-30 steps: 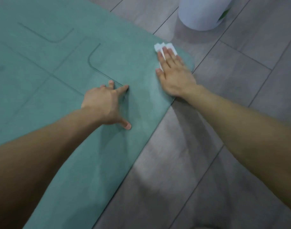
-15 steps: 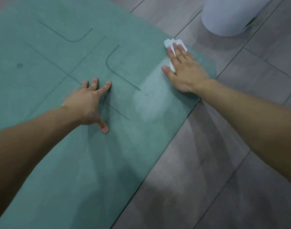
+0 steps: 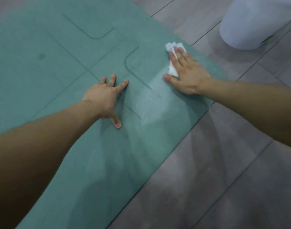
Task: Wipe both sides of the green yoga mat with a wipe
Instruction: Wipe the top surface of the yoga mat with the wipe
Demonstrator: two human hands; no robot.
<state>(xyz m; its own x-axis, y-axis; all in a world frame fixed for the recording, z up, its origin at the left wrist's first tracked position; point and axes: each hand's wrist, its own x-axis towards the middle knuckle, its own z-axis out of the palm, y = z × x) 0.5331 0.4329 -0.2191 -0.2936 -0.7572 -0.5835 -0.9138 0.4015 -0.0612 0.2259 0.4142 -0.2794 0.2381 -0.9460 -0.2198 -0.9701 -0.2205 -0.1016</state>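
While our right grip (image 3: 187, 76) presses the wipe (image 3: 172, 46) under straight fingers (image 3: 181, 55) on the mat (image 3: 59, 71), upper right of frame, our left grip (image 3: 105, 96) rests splayed mid-frame, holding nothing. We judge only a pale streak (image 3: 149, 103) done; the rest and the underside remain.

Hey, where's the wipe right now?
In the head view, the wipe is pressed under the right hand on the green yoga mat, near its right edge, short of the white container.

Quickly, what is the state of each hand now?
Left hand: open, fingers spread, pressing on the green yoga mat.
Right hand: open, straight fingers pressing the white wipe onto the mat.
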